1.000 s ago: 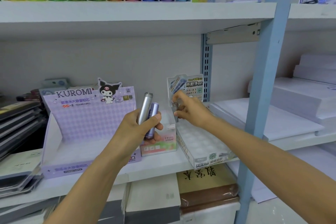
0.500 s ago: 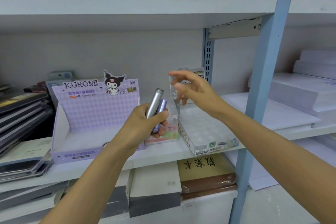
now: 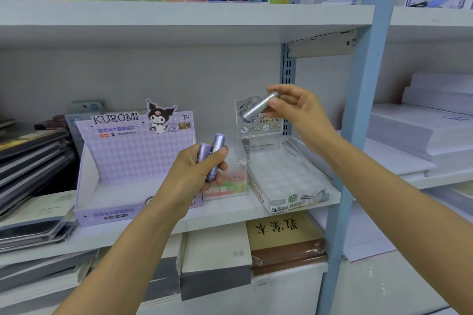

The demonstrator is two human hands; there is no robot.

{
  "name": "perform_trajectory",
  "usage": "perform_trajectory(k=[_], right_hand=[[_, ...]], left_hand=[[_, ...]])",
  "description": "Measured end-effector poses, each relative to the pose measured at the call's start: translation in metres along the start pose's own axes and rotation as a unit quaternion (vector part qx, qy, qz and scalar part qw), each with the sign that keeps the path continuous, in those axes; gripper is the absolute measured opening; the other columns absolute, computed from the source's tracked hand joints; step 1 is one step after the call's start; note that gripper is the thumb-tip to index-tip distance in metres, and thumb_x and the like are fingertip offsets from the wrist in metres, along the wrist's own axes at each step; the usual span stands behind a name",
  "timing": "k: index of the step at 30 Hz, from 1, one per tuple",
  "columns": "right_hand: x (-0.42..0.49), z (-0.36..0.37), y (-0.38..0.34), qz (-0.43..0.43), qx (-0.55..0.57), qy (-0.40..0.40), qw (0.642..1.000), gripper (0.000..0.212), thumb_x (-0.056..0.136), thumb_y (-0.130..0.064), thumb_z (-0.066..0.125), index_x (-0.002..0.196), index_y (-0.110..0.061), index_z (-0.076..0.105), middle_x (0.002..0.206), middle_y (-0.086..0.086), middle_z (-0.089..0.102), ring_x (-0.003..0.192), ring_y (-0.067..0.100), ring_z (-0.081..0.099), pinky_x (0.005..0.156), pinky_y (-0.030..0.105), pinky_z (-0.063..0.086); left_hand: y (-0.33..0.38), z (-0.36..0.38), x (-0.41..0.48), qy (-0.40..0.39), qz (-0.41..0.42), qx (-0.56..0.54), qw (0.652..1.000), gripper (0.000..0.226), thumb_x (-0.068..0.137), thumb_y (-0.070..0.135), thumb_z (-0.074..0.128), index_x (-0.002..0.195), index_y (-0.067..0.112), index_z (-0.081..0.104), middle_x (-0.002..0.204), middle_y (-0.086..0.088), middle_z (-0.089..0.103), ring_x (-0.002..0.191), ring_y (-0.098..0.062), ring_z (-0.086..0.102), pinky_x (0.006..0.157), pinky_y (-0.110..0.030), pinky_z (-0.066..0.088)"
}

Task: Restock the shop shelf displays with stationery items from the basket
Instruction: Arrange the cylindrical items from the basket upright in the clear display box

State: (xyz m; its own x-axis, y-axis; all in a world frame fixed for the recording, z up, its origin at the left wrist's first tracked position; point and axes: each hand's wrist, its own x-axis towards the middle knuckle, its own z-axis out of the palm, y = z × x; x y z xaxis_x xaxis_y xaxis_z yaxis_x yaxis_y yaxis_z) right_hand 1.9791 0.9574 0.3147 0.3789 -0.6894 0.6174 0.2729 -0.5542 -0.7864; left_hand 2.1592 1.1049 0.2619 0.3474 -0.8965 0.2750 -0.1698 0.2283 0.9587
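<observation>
Restocking is judged to be at an early stage. Two lilac metallic tubes (image 3: 217, 147) are gripped in the left hand (image 3: 190, 176), with the fingers curled tight round them, at about 7 o'clock from the right hand (image 3: 302, 112). A silver metallic tube (image 3: 258, 108) is pinched at one end by the fingers of the right hand. It is held tilted in the air, above the back of the clear plastic display tray with round cells (image 3: 289, 174).

Nearly all cells of this tray are seen unfilled. Something small and grey stands at its back left corner, but what it is cannot be told. The purple Kuromi cardboard display box (image 3: 128, 158), at 9 o'clock from the left hand, also looks unfilled. Three tubes are therefore not yet placed. The basket is not seen, so what remains in it cannot be told.

Against the frame of half a second ago, the silver tube has been passed from the left hand to the right hand, which was then open with nothing in it.
</observation>
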Motion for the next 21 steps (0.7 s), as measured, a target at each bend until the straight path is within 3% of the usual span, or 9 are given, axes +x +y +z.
perform_trajectory(k=[2,5,9,17,21], right_hand=[[0.002,-0.007,0.013,0.021,-0.072,0.019,0.997,0.028,0.089,0.000,0.063,0.117,-0.003,0.064,0.105,0.021,0.068,0.088,0.028,0.071,0.080,0.030,0.058],[-0.001,-0.006,0.037,0.039,-0.166,-0.016,0.985,0.026,0.088,-0.001,0.065,0.113,-0.008,0.066,0.097,0.014,0.067,0.085,0.027,0.070,0.081,0.033,0.059],[-0.002,0.004,0.062,0.006,-0.290,-0.051,0.956,0.028,0.086,-0.007,0.069,0.114,-0.013,0.069,0.092,0.000,0.068,0.085,0.022,0.069,0.084,0.035,0.058],[0.006,0.009,0.071,-0.016,-0.374,-0.144,0.916,0.021,0.086,-0.011,0.070,0.107,-0.012,0.073,0.084,-0.001,0.071,0.081,0.016,0.069,0.084,0.030,0.056],[0.010,0.012,0.070,-0.001,-0.384,-0.155,0.910,0.029,0.086,-0.013,0.070,0.114,-0.015,0.064,0.082,-0.009,0.063,0.078,0.008,0.063,0.080,0.028,0.056]], left_hand=[[0.000,0.001,0.000,-0.005,-0.001,-0.022,1.000,0.018,0.091,0.029,0.063,0.102,0.016,0.069,0.068,0.004,0.067,0.054,-0.007,0.057,0.046,-0.014,0.044],[0.000,0.004,0.001,-0.006,0.003,-0.025,1.000,0.017,0.093,0.027,0.061,0.106,0.018,0.070,0.068,0.005,0.067,0.054,-0.005,0.058,0.046,-0.012,0.043],[-0.003,0.005,0.002,-0.005,0.001,-0.012,1.000,0.015,0.094,0.026,0.061,0.105,0.020,0.070,0.068,0.006,0.067,0.055,-0.005,0.059,0.045,-0.012,0.042],[-0.007,0.004,0.003,-0.017,-0.003,-0.001,1.000,0.016,0.093,0.024,0.061,0.103,0.012,0.066,0.066,0.006,0.067,0.053,-0.005,0.058,0.044,-0.014,0.041],[-0.007,0.003,0.003,-0.016,0.007,0.010,1.000,0.014,0.093,0.024,0.061,0.103,0.015,0.060,0.070,0.004,0.070,0.054,-0.005,0.058,0.046,-0.014,0.043]])
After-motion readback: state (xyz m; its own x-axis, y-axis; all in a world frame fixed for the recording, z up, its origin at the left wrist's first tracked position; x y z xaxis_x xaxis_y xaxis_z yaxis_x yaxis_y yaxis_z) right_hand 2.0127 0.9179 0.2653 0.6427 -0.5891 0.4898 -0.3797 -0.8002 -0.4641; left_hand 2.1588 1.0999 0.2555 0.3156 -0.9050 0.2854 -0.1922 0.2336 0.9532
